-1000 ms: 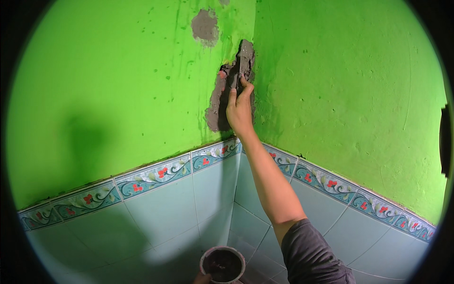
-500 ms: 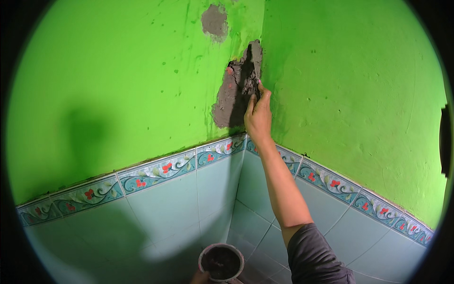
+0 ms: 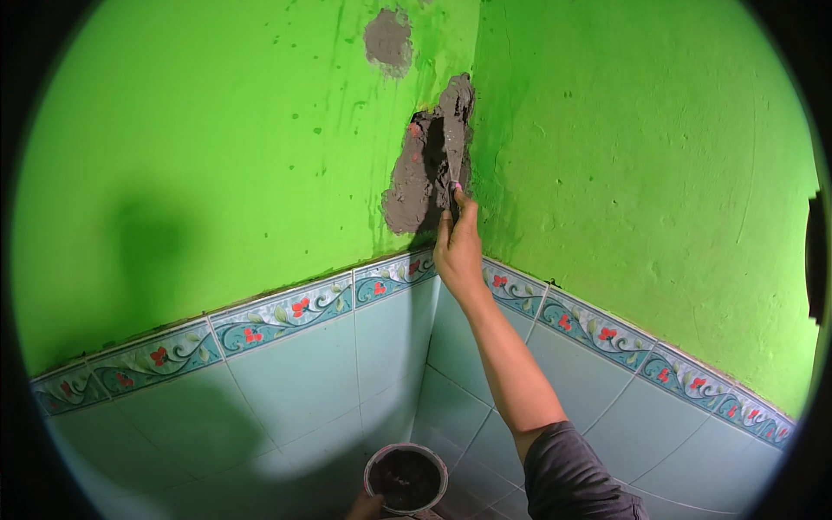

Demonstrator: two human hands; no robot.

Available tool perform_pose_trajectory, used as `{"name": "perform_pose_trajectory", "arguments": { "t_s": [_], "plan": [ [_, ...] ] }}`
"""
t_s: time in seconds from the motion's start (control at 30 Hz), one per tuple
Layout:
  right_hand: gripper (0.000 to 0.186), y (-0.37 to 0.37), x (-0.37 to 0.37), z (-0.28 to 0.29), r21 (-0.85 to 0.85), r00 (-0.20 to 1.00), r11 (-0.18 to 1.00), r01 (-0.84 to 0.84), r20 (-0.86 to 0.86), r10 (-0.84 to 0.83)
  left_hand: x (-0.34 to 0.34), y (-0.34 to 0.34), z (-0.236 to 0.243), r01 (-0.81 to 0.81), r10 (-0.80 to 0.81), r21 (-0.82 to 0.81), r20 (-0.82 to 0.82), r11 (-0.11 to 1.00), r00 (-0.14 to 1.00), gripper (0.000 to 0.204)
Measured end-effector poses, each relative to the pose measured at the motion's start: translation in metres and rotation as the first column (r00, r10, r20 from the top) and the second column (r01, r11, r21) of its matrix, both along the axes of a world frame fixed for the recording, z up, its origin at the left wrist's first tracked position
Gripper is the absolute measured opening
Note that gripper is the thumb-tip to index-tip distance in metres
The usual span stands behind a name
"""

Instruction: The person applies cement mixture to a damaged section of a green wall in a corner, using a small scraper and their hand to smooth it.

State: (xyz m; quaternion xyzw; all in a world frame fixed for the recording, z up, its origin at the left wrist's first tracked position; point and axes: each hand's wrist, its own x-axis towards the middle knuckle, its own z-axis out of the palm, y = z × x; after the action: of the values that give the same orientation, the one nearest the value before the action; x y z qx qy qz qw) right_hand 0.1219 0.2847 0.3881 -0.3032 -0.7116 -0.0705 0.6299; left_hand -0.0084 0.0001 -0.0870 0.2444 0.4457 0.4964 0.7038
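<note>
My right hand (image 3: 458,245) is closed round the handle of a small trowel (image 3: 454,154), its narrow blade pointing up and smeared with grey mortar. The blade lies against a patch of wet mortar (image 3: 406,198) on the green wall, just left of the corner. That patch is rough, with a dark gap in its middle and a little reddish brick showing at its upper left. At the lower edge, my left hand (image 3: 366,506), only partly in view, grips the rim of a round bucket (image 3: 444,473). Dark grey mortar (image 3: 404,479) lies inside the bucket.
Another mortar patch (image 3: 388,43) sits higher on the left wall. Below the green paint runs a flowered tile border (image 3: 286,314), with pale teal tiles (image 3: 299,377) under it. The right wall (image 3: 641,173) meets the left one at the corner. My shadow falls on the left.
My right hand and the trowel have moved down and slightly left; the blade now shows its broad mortar-covered face. My left hand stays at the bucket.
</note>
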Motion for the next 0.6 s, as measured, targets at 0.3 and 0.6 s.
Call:
{"name": "perform_pose_trajectory", "arguments": {
  "t_s": [0.3, 0.6],
  "plan": [
    [0.034, -0.021, 0.008, 0.015, -0.059, 0.894, 0.913, -0.404, -0.236, 0.381, -0.007, 0.0, -0.035, 0.023, -0.046, 0.152, 0.15, 0.988, 0.988, 0.042],
    [0.038, 0.001, 0.008, 0.052, 0.043, 0.952, 0.963, -0.267, -0.146, 0.27, 0.012, 0.02, -0.055, -0.104, 0.115, 0.089, -0.135, 0.991, 0.984, 0.061]
  ]
}}
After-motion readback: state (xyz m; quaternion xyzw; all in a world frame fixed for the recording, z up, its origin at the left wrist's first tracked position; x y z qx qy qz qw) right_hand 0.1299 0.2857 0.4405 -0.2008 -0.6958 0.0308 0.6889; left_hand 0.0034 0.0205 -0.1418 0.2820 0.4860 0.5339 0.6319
